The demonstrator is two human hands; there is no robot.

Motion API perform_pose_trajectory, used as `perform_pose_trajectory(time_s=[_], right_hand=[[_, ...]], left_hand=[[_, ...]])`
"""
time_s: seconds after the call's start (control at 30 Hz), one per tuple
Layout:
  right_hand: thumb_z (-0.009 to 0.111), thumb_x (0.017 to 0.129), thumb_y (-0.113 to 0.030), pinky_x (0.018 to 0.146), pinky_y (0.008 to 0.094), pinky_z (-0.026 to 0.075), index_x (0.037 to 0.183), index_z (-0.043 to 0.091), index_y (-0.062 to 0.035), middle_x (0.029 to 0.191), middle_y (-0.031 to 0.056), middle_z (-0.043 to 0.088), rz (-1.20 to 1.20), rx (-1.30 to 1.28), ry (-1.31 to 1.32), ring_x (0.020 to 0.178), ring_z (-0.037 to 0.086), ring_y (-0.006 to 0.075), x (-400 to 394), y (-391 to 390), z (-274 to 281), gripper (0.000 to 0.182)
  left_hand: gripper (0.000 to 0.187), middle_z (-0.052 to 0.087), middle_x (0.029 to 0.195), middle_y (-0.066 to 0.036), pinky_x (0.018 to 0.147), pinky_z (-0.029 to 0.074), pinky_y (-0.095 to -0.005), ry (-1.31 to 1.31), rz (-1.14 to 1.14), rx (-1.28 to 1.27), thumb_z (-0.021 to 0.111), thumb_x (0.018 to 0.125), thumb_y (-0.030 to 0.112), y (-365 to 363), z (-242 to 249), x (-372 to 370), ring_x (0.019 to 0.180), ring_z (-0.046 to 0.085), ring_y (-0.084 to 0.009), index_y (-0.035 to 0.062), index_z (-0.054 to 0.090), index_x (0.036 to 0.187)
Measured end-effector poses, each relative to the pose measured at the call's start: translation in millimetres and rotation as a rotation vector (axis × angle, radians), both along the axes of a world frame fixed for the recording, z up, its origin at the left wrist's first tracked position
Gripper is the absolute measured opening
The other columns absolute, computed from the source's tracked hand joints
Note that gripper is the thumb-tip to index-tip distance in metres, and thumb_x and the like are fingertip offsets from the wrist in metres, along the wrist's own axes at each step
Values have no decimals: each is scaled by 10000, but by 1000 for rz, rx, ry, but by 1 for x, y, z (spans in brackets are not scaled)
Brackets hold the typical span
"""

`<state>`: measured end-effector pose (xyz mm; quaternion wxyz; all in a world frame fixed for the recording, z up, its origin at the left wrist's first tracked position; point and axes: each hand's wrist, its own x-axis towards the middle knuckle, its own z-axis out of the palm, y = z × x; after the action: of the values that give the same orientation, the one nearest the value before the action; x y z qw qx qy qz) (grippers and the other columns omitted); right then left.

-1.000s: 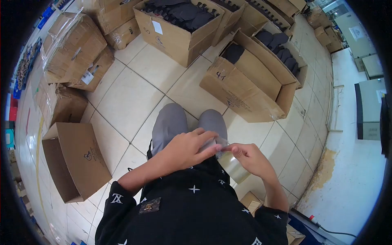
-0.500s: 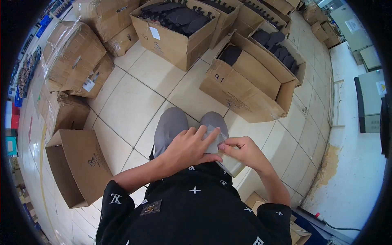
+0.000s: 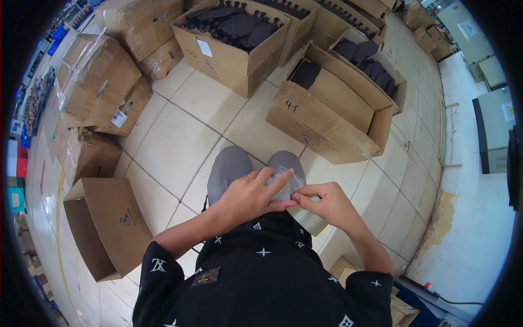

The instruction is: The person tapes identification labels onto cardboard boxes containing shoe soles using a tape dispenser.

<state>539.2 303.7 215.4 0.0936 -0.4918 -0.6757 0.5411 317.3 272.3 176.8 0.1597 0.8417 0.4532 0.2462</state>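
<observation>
A small, clear plastic bag [image 3: 281,191] with something pale grey in or under it is held over my lap, just above my knees. My left hand [image 3: 245,195] grips it from the left, thumb below and fingers spread across its top. At its right edge, the thumb and forefinger of my right hand [image 3: 326,203] pinch the plastic, close to my left thumb tip. What the pale piece is, I cannot make out; fingers cover part of it.
An open cardboard box [image 3: 111,226] lies tipped at my left. Ahead stand a long box marked 41 [image 3: 327,128] and a box of dark flat pieces [image 3: 223,62]. Taped cartons [image 3: 95,76] are stacked at the left; a white wall [image 3: 463,234] runs along the right.
My fingers have shifted slightly on the plastic, and the right pinch now sits nearer my left thumb. More crumpled clear film shows at the top right. The view has tilted slightly.
</observation>
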Motion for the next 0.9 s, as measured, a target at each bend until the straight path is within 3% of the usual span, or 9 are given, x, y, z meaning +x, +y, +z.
perform_pose_trajectory(time_s=[0.17,0.37,0.57,0.67,0.77,0.9], right_hand=[[662,876,-235,714,305,499,954,726,-18,824,140,716,8,-7,-57,729,667,206,-4,3,3,239],[660,876,-235,732,299,503,957,720,-11,848,135,723,5,-13,-29,759,681,201,-8,3,3,245],[661,872,-227,739,293,509,956,719,-5,851,132,725,-19,6,-1,768,689,193,-7,1,5,244],[665,868,-224,736,289,510,952,718,2,843,133,725,-17,8,-16,764,692,193,-7,0,6,248],[667,864,-225,732,289,511,948,720,6,837,137,724,-24,-2,-44,760,695,199,-8,-1,9,251],[668,864,-229,725,294,513,949,723,-1,841,139,724,-43,30,-58,755,698,205,-11,0,9,249]], left_hand=[[569,630,977,-166,719,569,-366,-59,68,12,681,833,461,-3,-2,6,871,679,-307,42,557,1197],[395,668,1080,-150,763,579,-362,-8,-64,253,679,858,329,-5,-18,1,972,678,-302,45,618,1126],[225,698,955,-92,648,567,-355,-240,-46,-175,663,893,227,-7,-11,3,768,701,-263,44,644,1022],[194,667,787,-74,567,524,-374,-281,32,-140,652,904,226,-11,-24,5,655,655,-288,55,636,995],[172,663,821,-77,582,519,-378,-446,129,-251,663,893,199,-2,-23,-5,690,658,-284,65,634,997],[161,656,890,-93,650,536,-368,-460,6,-128,693,864,151,-9,0,3,782,666,-280,50,657,984]])
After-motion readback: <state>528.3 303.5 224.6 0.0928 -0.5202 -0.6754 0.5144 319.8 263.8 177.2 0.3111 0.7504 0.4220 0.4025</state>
